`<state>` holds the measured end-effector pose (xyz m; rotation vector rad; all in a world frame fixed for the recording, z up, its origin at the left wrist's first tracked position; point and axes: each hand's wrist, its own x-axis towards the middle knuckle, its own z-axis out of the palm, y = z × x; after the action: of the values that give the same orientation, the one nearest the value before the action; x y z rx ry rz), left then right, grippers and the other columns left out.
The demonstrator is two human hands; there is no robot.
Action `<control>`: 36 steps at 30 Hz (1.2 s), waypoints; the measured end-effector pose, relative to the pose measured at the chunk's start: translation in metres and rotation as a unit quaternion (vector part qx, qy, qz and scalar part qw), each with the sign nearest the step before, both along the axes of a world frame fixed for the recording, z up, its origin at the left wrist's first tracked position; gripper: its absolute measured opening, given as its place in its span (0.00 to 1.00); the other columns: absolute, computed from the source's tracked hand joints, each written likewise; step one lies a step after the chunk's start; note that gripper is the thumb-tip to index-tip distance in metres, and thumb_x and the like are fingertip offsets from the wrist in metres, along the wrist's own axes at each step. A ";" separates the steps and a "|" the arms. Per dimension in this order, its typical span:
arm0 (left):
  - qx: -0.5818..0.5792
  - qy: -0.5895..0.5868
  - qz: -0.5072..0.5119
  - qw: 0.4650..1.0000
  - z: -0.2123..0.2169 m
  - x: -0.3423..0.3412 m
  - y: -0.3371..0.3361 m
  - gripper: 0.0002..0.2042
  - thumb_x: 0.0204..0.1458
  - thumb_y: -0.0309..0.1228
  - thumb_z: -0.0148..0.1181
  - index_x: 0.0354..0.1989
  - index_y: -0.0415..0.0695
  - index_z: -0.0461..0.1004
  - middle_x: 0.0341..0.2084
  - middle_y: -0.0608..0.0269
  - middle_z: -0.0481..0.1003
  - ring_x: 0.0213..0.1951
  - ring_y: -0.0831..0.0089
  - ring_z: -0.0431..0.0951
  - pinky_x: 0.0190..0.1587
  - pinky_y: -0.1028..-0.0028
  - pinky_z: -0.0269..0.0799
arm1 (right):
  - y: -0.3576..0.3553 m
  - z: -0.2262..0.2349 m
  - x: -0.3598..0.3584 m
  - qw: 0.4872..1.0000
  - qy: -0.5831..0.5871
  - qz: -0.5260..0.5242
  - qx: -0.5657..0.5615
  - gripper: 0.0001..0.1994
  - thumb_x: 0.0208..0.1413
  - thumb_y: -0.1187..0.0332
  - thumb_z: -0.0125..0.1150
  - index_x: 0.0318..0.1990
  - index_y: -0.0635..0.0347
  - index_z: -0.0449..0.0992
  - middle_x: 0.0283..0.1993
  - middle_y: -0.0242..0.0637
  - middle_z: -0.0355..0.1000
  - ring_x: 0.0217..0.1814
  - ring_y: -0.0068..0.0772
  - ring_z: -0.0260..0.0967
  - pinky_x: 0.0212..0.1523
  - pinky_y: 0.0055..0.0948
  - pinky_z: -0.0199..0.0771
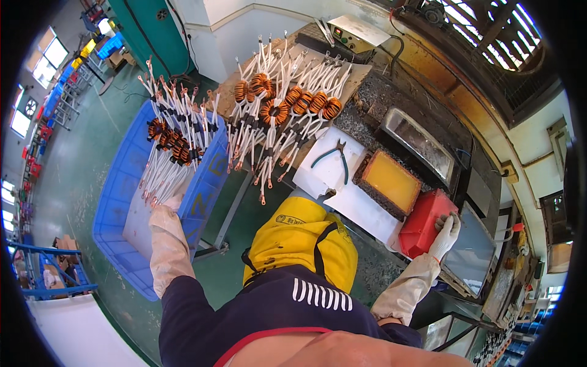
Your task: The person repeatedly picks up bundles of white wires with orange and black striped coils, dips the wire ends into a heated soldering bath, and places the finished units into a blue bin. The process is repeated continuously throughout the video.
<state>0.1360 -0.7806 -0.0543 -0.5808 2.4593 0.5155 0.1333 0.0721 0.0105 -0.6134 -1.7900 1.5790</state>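
My left hand (173,202), in a pale glove with a long cuff, reaches into the blue plastic bin (110,202) at the lower ends of the white leads. Its fingers are too small and hidden to read. Several copper-wound ring coils (174,147) with white leads and copper lugs stand bundled in that bin. On the right, my right hand (447,234), in a white glove, rests against the side of a red box (424,223), its fingers stretched out. Beside the box lies a dark-rimmed tray of amber-yellow material (389,182).
More ring coils (274,112) with leads cover the bench's left part. Dark-handled pliers (340,153) lie on a white sheet. Behind the amber tray sits a metal-rimmed trough (418,147). A control box (354,33) stands at the back. My yellow apron (299,238) hangs close to the bench edge.
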 end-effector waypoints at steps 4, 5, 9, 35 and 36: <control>-0.004 -0.010 0.006 1.000 -0.003 0.012 -0.005 0.28 0.50 0.53 0.60 0.47 0.38 0.76 0.35 0.52 0.77 0.39 0.62 0.76 0.44 0.67 0.71 | -0.002 0.000 -0.001 1.000 0.005 0.003 0.012 0.12 0.65 0.66 0.51 0.51 0.61 0.70 0.35 0.35 0.73 0.28 0.21 0.69 0.29 0.20 0.73; -0.005 -0.012 0.008 1.000 -0.004 0.015 -0.005 0.28 0.50 0.52 0.60 0.47 0.38 0.76 0.35 0.52 0.77 0.38 0.63 0.76 0.44 0.68 0.71 | -0.002 0.001 -0.001 1.000 0.001 0.003 0.010 0.12 0.65 0.66 0.51 0.51 0.62 0.70 0.35 0.35 0.73 0.28 0.21 0.70 0.29 0.20 0.73; -0.007 -0.016 0.015 1.000 -0.007 0.024 -0.004 0.27 0.50 0.52 0.60 0.47 0.38 0.76 0.33 0.54 0.78 0.36 0.64 0.77 0.42 0.69 0.71 | -0.006 0.004 -0.001 1.000 -0.008 0.009 0.015 0.13 0.65 0.65 0.50 0.51 0.62 0.69 0.35 0.35 0.72 0.28 0.21 0.70 0.29 0.21 0.73; 0.212 0.523 0.408 0.718 0.154 0.069 0.021 0.13 0.55 0.42 0.57 0.32 0.45 0.78 0.22 0.69 0.74 0.19 0.81 0.67 0.21 0.79 0.63 | 0.000 0.004 0.002 1.000 -0.013 0.025 0.007 0.13 0.65 0.66 0.51 0.52 0.62 0.70 0.35 0.34 0.73 0.30 0.20 0.70 0.31 0.20 0.73; 0.206 0.547 0.375 0.719 0.163 0.072 0.009 0.13 0.55 0.41 0.56 0.34 0.43 0.78 0.25 0.68 0.76 0.24 0.79 0.72 0.23 0.78 0.64 | -0.001 0.004 0.001 1.000 -0.011 0.025 0.005 0.13 0.65 0.66 0.51 0.52 0.62 0.70 0.35 0.34 0.73 0.30 0.20 0.70 0.31 0.19 0.73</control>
<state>0.2077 -0.7718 0.1091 -1.3591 2.7864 2.2189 0.1343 0.0715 0.0144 -0.5878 -1.8414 1.6013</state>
